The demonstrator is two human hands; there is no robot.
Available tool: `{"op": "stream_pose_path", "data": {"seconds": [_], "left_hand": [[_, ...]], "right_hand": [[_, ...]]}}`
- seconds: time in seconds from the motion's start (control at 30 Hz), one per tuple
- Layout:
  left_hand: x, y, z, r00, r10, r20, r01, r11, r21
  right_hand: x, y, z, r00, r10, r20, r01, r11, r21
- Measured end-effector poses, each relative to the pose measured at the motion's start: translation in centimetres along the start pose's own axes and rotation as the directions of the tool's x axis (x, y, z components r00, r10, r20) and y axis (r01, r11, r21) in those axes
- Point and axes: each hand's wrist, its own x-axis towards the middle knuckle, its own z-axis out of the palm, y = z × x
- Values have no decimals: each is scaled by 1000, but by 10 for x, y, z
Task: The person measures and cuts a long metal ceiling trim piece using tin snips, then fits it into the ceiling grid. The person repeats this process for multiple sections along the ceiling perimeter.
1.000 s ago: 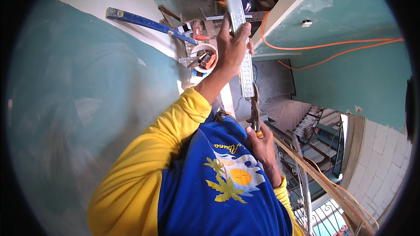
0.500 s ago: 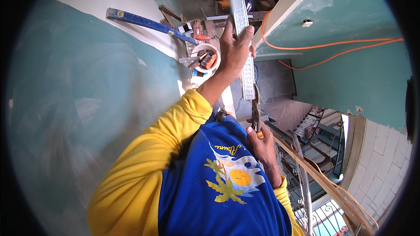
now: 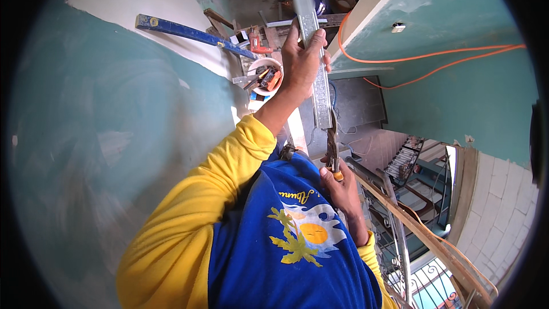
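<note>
My left hand (image 3: pixel 303 60) is wrapped round a long galvanized metal channel (image 3: pixel 323 100), its thumb lying along one edge. The channel runs from the top of the view down to a cut-off end just above my right hand. Low in front of my body, my right hand (image 3: pixel 342 190) grips a pair of tin snips (image 3: pixel 333 149) by its handles, which show an orange-yellow end. The dark blades point up and meet the channel's lower end at its right edge; how far they reach over the metal I cannot tell.
A blue spirit level (image 3: pixel 183 31) leans along the left wall. Beyond my left forearm stand a white bucket of tools (image 3: pixel 265 75) and a red drill (image 3: pixel 257 43). An orange cable (image 3: pixel 423 54) crosses the right wall. A metal railing (image 3: pixel 392 206) and wooden plank (image 3: pixel 423 232) border a stairwell at right.
Channel, left hand and snips have shifted very slightly up and left in the view, as has much of the background. An orange glow at the far end is gone. Both grips stay the same.
</note>
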Motion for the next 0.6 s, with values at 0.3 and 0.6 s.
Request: {"op": "stream_pose_path", "data": {"seconds": [0.3,0.6], "left_hand": [[29,36,-28,981,-184,67,196,921,-337],[30,24,-48,957,-286,49,281,870,-405]], "right_hand": [[-11,13,-1,986,-139,-96,119,974,-195],[-6,-2,6,925,-339,-173,306,932,-192]]}}
